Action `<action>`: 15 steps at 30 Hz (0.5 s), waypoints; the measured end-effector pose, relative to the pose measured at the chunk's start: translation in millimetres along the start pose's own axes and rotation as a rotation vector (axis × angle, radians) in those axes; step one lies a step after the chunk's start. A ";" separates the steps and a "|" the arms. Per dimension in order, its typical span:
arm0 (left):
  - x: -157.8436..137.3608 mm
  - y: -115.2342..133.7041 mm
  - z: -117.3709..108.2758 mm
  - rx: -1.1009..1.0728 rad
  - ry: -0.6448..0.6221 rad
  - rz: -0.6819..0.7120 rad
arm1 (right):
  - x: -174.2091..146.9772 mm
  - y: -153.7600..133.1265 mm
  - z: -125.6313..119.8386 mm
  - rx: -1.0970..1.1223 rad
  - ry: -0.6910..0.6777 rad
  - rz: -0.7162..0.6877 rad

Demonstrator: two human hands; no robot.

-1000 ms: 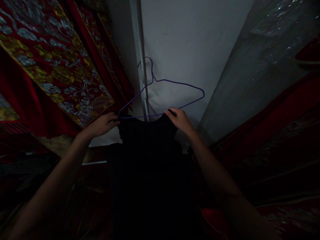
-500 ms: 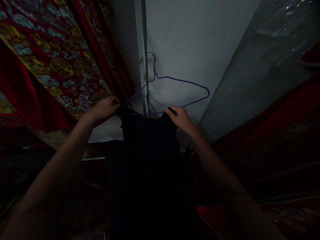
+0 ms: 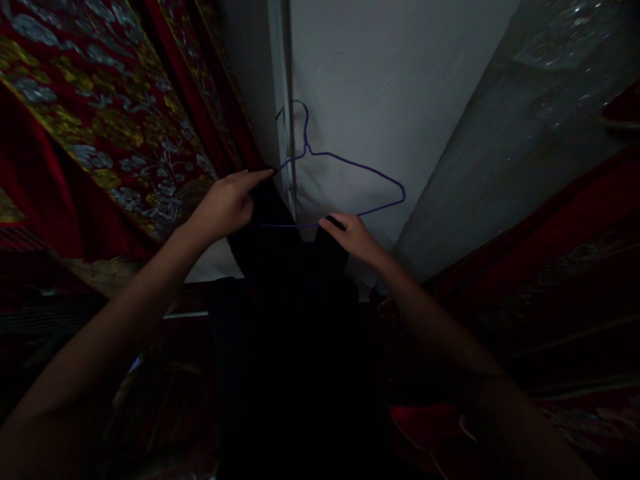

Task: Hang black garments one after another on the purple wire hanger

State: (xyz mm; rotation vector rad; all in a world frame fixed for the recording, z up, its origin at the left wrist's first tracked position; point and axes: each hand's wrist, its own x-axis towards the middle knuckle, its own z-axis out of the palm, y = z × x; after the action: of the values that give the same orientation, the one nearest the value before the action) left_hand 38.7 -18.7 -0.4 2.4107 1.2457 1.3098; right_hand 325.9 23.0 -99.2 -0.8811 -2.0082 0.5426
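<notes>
A purple wire hanger (image 3: 367, 167) hangs by its hook from a narrow metal upright. My left hand (image 3: 227, 207) is closed on the left shoulder of a black garment (image 3: 293, 280), which lies over the hanger's left arm. At the right, my right hand (image 3: 350, 233) pinches the garment's other shoulder by the hanger's lower bar. The hanger's right arm is bare. Dim light hides the garment's lower part and its exact kind.
Red cloth with gold and silver embroidery (image 3: 115, 127) hangs at the left. The metal upright (image 3: 287, 80) stands against a pale wall (image 3: 400, 80). Clear plastic sheeting (image 3: 555, 100) covers the right side, with dark red fabric (image 3: 540, 233) below it.
My left hand has moved up and to the right, drawing the garment's left shoulder over the hanger's left arm. The hanger and my right hand have shifted slightly left.
</notes>
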 end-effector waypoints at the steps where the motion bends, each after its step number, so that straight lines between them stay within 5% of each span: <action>1: 3.4 -1.9 3.4 -0.027 0.036 0.017 | 0.0 -2.7 2.3 0.030 -0.015 0.000; 4: 12.7 -17.9 12.1 -0.063 0.112 0.026 | -1.7 -11.9 5.3 0.103 -0.081 -0.012; 8: 16.4 -37.2 18.3 0.074 0.036 0.026 | -13.0 -20.9 -9.1 0.096 -0.063 -0.084; 15: 16.0 -31.7 -0.2 0.443 -0.032 0.121 | -24.7 -1.8 -77.5 -0.176 0.270 -0.072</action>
State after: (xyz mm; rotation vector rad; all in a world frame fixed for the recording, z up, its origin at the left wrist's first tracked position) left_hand 24.0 13.3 -4.6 2.8291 1.5405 1.1093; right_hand 399.9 7.0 -69.2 -0.9301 -1.8502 0.1959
